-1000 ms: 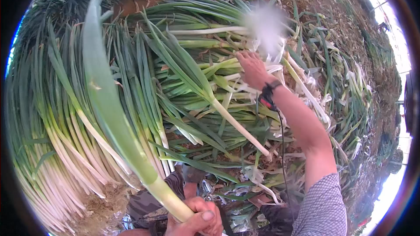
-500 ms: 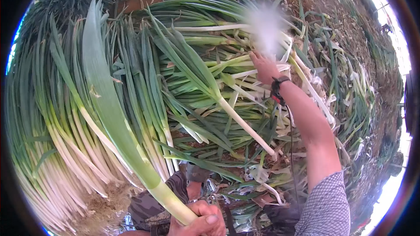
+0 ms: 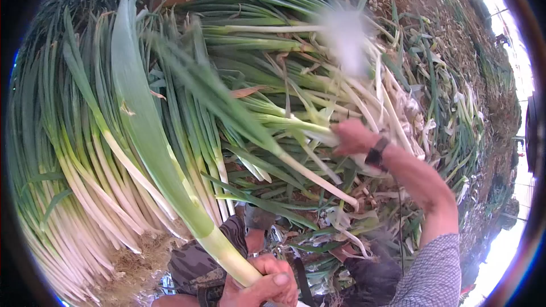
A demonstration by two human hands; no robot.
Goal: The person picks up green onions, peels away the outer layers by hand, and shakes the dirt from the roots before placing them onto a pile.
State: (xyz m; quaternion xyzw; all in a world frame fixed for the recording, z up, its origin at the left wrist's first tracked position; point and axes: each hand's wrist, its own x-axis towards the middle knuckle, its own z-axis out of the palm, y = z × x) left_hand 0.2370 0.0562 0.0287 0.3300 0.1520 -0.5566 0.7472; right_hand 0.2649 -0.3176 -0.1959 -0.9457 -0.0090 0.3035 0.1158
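Observation:
My left hand (image 3: 264,282) is wrapped round the white lower stalk of a big leek (image 3: 170,176), whose broad green leaf rises up and left close to the camera. Further out, my right hand (image 3: 352,136), with a wristband, has its fingers closed on a leek stalk (image 3: 307,127) in the pile. Its leaves reach to the left. Another leek (image 3: 310,176) lies slantwise just below, its leaves blurred. How many stalks my right hand holds is hidden.
Tidy upright rows of leeks (image 3: 91,193) stand at the left, roots on the soil. A loose heap of leeks (image 3: 267,40) lies at the back middle. Stripped leaves (image 3: 438,113) litter the right. A pale smudge on the lens blurs the upper right.
My right hand has moved down and towards me from the far heap, drawing a leek stalk with it. The slanted leek's leaves have swung left. My left hand still holds its leek.

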